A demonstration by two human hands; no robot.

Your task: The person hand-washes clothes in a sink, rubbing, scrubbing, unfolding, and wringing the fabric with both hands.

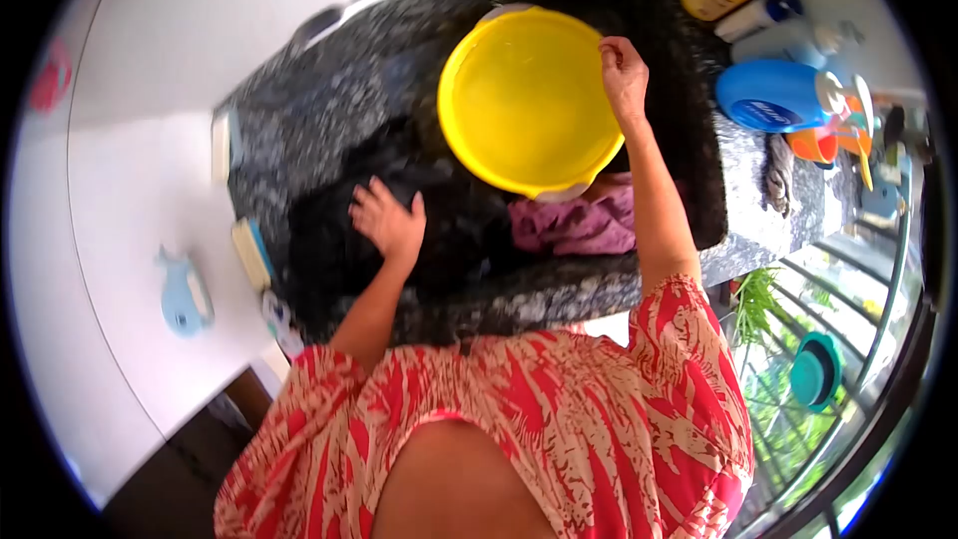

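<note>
Gripping the yellow basin (529, 105) at two o'clock, the right hand (625, 80) likely steadies it; the left hand (391, 228) spreads open over black cloth (324, 240).

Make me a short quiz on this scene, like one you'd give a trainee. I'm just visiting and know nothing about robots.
1. True or false: the right hand is at the rim of the yellow basin.

2. The left hand is spread over which thing?
a) a blue bottle
b) a dark cloth
c) an orange cup

3. Fill in the missing colour: close to the basin's near edge lies a crumpled ____ cloth.

Key: 1 true; 2 b; 3 purple.
</note>
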